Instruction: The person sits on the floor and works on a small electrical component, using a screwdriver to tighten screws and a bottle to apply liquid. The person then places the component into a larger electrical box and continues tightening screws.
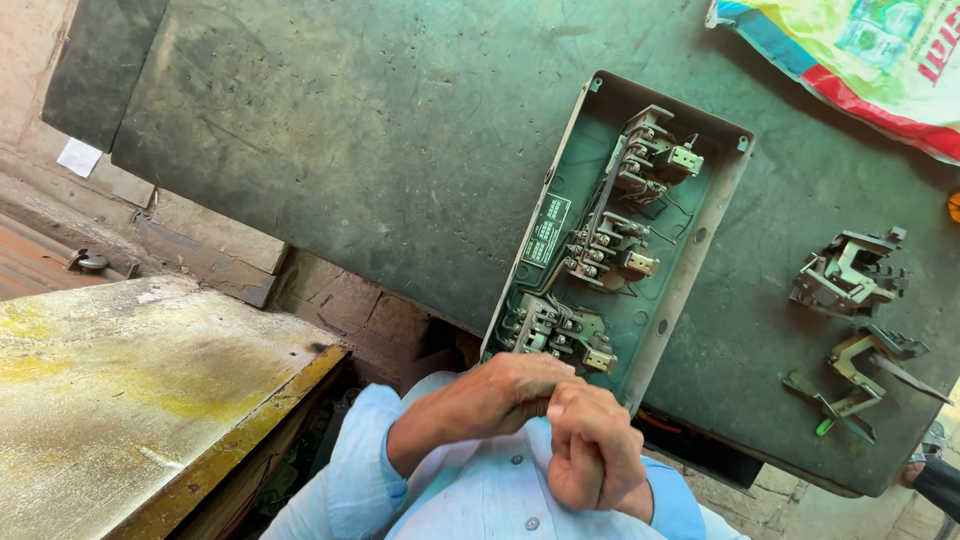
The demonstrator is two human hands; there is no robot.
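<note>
Both hands are held together at the chest, the left hand laid over the right hand, fingers curled; whether anything is held cannot be told. Just beyond them, an open metal switch box lies on the dark counter, loose metal parts to its right.

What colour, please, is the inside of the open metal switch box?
Dull green inside the open metal switch box, clearest in the head view.

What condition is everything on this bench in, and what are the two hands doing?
Switch box: cover off, lying flat, contact blocks exposed.
Metal parts: loose on the bench, outside the box.
Printed sack: lying flat at the bench corner.
Left hand, right hand: clasped together, nothing visibly held.
</note>
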